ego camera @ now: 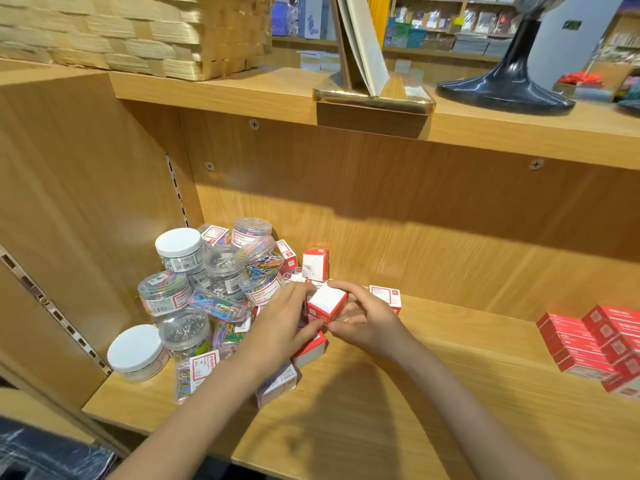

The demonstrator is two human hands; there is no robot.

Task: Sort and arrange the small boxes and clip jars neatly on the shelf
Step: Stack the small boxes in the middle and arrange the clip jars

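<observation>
A heap of clear clip jars [194,289] and small red-and-white boxes fills the left end of the wooden shelf [433,375]. Both hands hold one red-and-white box [325,304] just above the heap's right edge. My left hand [284,323] grips its left side, thumb against the front. My right hand [367,320] pinches its right side and lower corner. Another small box [314,264] stands upright behind, and one [386,295] lies to the right. More boxes [277,384] lie under my left forearm, partly hidden.
A neat stack of red boxes [592,344] sits at the shelf's right end. White-lidded jars [136,353] stand at the heap's left front. The shelf above carries a woven basket [138,32], a gold book stand [374,95] and a black lamp base [505,88].
</observation>
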